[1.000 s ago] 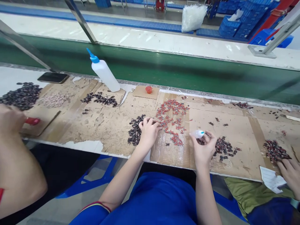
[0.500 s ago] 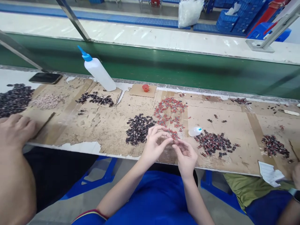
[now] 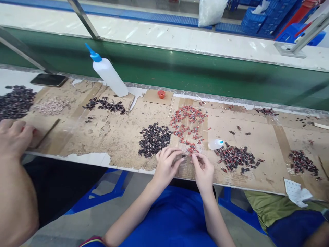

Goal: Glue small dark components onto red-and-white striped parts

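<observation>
My left hand (image 3: 167, 164) is closed in a pinch, with a small black part (image 3: 183, 156) at its fingertips. Just beside that hand lies a heap of small black parts (image 3: 155, 140) with shiny bits. My right hand (image 3: 205, 170) has thumb and forefinger pinched at the near end of the scattered small red parts (image 3: 189, 115), seemingly on one of them. A gap separates my two hands. To the right of my right hand is a pile of joined black-and-red pieces (image 3: 236, 157), and a small white bottle with a blue tip (image 3: 215, 144) lies against it.
Cardboard (image 3: 123, 140) covers the bench. A tall white squeeze bottle (image 3: 110, 77) leans at the back, near a red cup (image 3: 161, 94). At the left are a phone (image 3: 48, 80) and a co-worker's hand (image 3: 15, 137). More black-and-red pieces (image 3: 303, 162) lie to the right.
My hands were together at the fingertips and have now moved apart. The left hand has drawn slightly left with a black part showing; the right fingertips have come down at the red parts.
</observation>
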Action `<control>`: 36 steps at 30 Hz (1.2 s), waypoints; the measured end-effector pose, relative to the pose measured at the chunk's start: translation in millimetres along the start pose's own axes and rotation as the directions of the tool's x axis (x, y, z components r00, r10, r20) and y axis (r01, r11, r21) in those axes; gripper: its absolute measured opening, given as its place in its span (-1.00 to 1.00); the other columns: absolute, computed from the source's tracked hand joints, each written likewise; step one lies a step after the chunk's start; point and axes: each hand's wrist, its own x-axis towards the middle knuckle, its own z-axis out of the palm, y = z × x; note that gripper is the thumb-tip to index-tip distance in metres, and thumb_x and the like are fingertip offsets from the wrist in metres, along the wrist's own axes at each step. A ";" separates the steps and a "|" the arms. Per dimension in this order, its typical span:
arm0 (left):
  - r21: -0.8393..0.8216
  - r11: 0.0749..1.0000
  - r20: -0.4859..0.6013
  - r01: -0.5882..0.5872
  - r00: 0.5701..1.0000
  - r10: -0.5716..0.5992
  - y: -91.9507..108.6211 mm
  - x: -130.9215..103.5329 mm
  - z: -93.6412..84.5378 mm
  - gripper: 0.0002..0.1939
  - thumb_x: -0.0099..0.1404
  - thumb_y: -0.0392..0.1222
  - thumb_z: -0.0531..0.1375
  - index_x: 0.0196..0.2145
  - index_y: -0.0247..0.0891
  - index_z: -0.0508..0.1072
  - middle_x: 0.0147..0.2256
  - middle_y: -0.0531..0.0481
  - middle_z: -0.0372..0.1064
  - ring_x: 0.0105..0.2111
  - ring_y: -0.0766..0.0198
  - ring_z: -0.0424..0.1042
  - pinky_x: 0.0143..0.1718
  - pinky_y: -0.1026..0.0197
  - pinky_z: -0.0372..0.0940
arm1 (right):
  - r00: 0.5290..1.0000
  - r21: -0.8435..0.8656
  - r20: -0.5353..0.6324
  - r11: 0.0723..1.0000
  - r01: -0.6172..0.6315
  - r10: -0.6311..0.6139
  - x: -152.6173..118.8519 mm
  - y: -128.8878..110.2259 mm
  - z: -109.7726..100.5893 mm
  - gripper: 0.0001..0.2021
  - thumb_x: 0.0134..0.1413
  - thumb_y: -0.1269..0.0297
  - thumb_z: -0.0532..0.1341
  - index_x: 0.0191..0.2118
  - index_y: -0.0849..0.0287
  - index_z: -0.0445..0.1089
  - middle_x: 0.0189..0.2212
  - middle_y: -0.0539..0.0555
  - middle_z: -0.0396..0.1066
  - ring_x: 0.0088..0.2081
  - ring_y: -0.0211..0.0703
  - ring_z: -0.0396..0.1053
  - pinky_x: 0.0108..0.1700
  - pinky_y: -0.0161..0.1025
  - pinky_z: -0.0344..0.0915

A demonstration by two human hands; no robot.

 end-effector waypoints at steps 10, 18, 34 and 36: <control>0.099 0.994 0.001 -0.035 0.999 0.035 -8.7 -0.5 13.5 -0.87 0.28 -0.30 0.19 -0.27 -0.13 0.53 -0.23 -0.04 0.52 -0.12 0.09 0.33 -0.12 0.04 0.17 | 0.989 -0.371 0.052 0.917 0.150 -0.141 -2.4 7.7 1.0 -0.76 0.14 0.14 0.17 -0.29 0.16 0.52 -0.34 0.13 0.55 -0.36 -0.11 0.49 -0.28 -0.18 0.44; -0.199 0.978 0.061 0.068 0.997 -0.057 -7.0 0.1 5.4 -0.88 0.29 -0.28 0.18 -0.29 -0.19 0.54 -0.31 -0.05 0.50 -0.21 0.17 0.43 -0.15 0.11 0.32 | 0.994 -0.260 0.092 0.963 0.075 -0.052 -4.4 3.2 1.2 -0.77 0.12 0.14 0.19 -0.25 0.17 0.49 -0.30 0.12 0.57 -0.30 -0.09 0.55 -0.20 -0.16 0.48; -0.508 0.834 0.116 0.215 0.977 -0.182 10.4 0.1 -5.9 -0.90 0.20 -0.19 0.24 -0.34 -0.21 0.57 -0.33 -0.07 0.52 -0.29 0.21 0.49 -0.20 0.17 0.41 | 0.969 -0.202 0.076 0.948 0.247 -0.236 -12.7 -5.3 0.1 -0.86 0.11 0.23 0.24 -0.30 0.15 0.53 -0.32 0.13 0.55 -0.26 -0.09 0.52 -0.15 -0.13 0.47; -0.504 0.836 0.113 0.218 0.976 -0.187 13.0 -0.3 -7.2 -0.91 0.20 -0.20 0.23 -0.36 -0.21 0.55 -0.34 -0.06 0.51 -0.29 0.21 0.47 -0.20 0.16 0.40 | 0.981 -0.135 0.060 0.972 0.190 -0.183 -13.2 -8.9 0.8 -0.85 0.08 0.22 0.26 -0.32 0.16 0.53 -0.34 0.12 0.56 -0.29 -0.10 0.53 -0.19 -0.15 0.49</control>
